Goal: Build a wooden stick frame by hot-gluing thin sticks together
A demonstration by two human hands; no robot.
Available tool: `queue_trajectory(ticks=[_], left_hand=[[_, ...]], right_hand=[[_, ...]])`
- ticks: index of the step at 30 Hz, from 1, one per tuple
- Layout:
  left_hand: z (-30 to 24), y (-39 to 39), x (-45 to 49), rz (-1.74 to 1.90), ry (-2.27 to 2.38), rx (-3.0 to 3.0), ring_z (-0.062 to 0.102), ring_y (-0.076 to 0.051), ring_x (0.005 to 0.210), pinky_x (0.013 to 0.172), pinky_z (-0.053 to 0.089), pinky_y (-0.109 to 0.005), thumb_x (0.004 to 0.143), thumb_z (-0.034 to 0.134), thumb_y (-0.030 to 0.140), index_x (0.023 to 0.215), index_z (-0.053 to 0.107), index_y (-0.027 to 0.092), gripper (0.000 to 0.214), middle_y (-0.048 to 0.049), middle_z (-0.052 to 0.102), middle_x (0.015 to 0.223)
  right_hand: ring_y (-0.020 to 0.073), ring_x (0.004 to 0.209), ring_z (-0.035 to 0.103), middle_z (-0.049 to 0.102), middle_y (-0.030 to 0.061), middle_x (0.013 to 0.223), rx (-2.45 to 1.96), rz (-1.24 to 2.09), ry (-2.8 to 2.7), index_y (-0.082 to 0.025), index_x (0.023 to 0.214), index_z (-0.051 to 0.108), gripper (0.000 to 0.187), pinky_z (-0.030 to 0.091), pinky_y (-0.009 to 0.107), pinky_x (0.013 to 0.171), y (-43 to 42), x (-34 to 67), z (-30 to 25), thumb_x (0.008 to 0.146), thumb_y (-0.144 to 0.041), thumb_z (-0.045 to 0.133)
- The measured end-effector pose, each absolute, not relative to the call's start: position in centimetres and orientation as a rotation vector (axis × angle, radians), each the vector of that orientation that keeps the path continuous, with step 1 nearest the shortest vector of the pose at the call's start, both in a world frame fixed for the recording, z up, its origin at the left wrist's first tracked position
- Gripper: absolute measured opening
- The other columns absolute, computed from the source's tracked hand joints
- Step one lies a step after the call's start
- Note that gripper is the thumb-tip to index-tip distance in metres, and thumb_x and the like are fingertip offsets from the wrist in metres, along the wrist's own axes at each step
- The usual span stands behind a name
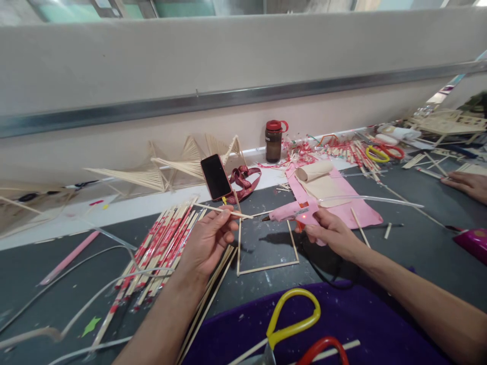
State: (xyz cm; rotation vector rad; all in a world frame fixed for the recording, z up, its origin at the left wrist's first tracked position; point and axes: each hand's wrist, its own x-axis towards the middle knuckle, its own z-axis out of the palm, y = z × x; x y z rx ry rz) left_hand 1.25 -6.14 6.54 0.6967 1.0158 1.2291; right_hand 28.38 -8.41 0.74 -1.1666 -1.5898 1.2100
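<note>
My left hand [213,232] pinches a thin wooden stick [241,215] whose free end points right. In my right hand [335,232] is a pink hot glue gun [291,210], its small light glowing orange. The dark nozzle is close to the stick's end; whether they touch I cannot tell. A clear glue stick [373,199] juts from the gun's back. Below both hands a square frame of sticks [268,267] lies on the dark table, with one thin stick rising near its far left corner. My left hand partly hides the loose sticks [217,284] beside the frame.
Wrapped chopsticks [152,253] lie left. Behind stand a phone [215,177], a bottle [273,142] and stick models [182,167]. Yellow-and-red-handled scissors [294,312] lie in front on purple cloth [243,329]. Pink cloth [357,213] lies right, and another person's hand [466,183] rests at the far right.
</note>
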Motion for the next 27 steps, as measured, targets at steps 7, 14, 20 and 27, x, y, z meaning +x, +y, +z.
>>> queue_trajectory(ticks=[7, 14, 20, 27], left_hand=[[7.9, -5.6, -0.2, 1.425, 0.964, 0.645, 0.053, -0.004, 0.049, 0.035, 0.039, -0.009, 0.076, 0.059, 0.008, 0.082, 0.064, 0.011, 0.008, 0.0006, 0.062, 0.068], [10.4, -6.0, -1.6, 1.541, 0.862, 0.61, 0.046, -0.002, 0.045, 0.033, 0.037, -0.007, 0.074, 0.056, 0.003, 0.081, 0.061, 0.013, 0.013, 0.0007, 0.059, 0.068], [9.5, -6.1, -0.1, 1.448, 0.996, 0.665, 0.047, -0.003, 0.046, 0.033, 0.038, -0.009, 0.058, 0.073, 0.01, 0.08, 0.063, 0.011, 0.024, 0.0017, 0.06, 0.067], [9.4, -6.6, 1.5, 1.378, 1.084, 0.693, 0.047, -0.004, 0.047, 0.032, 0.038, -0.01, 0.034, 0.087, 0.019, 0.076, 0.065, 0.011, 0.048, 0.0036, 0.06, 0.062]], right_hand=[[0.0081, 0.052, 0.045, 0.053, -0.0042, 0.064, -1.153, 1.262, -1.47, -0.017, 0.102, 0.049, 0.03, 0.031, 0.02, 0.046, -7.8, 28.6, 1.2, 0.08, -0.036, 0.057], [0.0105, 0.052, 0.052, 0.062, 0.0005, 0.067, -1.051, 1.437, -1.228, -0.017, 0.095, 0.058, 0.024, 0.033, 0.022, 0.047, -6.7, 29.5, 1.9, 0.081, -0.029, 0.043], [0.0108, 0.062, 0.056, 0.064, 0.0023, 0.079, -0.952, 1.562, -1.136, -0.015, 0.094, 0.058, 0.037, 0.038, 0.021, 0.054, -5.8, 30.7, 1.5, 0.058, -0.011, 0.053], [0.0115, 0.069, 0.057, 0.062, 0.0011, 0.079, -0.831, 1.619, -1.112, -0.015, 0.095, 0.058, 0.042, 0.042, 0.021, 0.062, -5.4, 31.3, 1.8, 0.055, -0.007, 0.053]])
